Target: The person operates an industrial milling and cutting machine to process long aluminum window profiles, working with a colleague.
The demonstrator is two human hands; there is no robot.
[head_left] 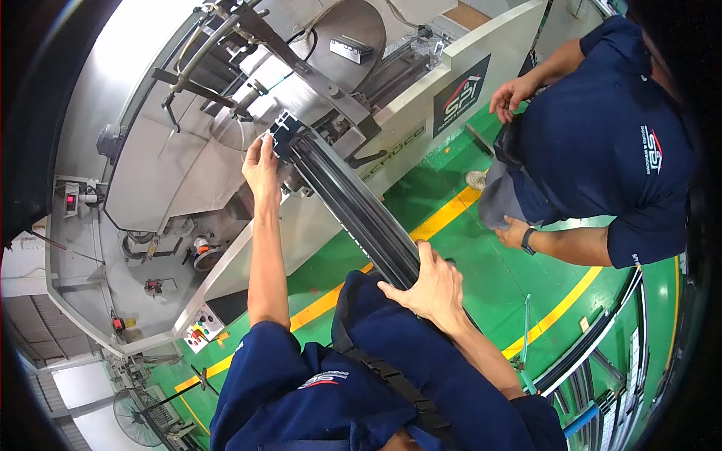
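A long dark aluminium profile (353,207) with lengthwise grooves slants across the middle of the view. My left hand (262,161) grips its far end, where the cut hollow cross-section shows, close to the machine's clamps. Nearer my body, my right hand (432,289) is wrapped over the same profile, thumb on top and some fingers hidden underneath. The profile's near end passes out of sight below my right forearm. Beyond its far end stands the large saw machine (410,146) with metal arms and a round plate (350,45).
A co-worker (602,143) in a dark blue shirt stands at the right, hands near the waist. A control panel (203,331) with buttons is at the lower left, above a standing fan (139,413). Racked profiles (594,383) lie lower right on the green floor (496,282).
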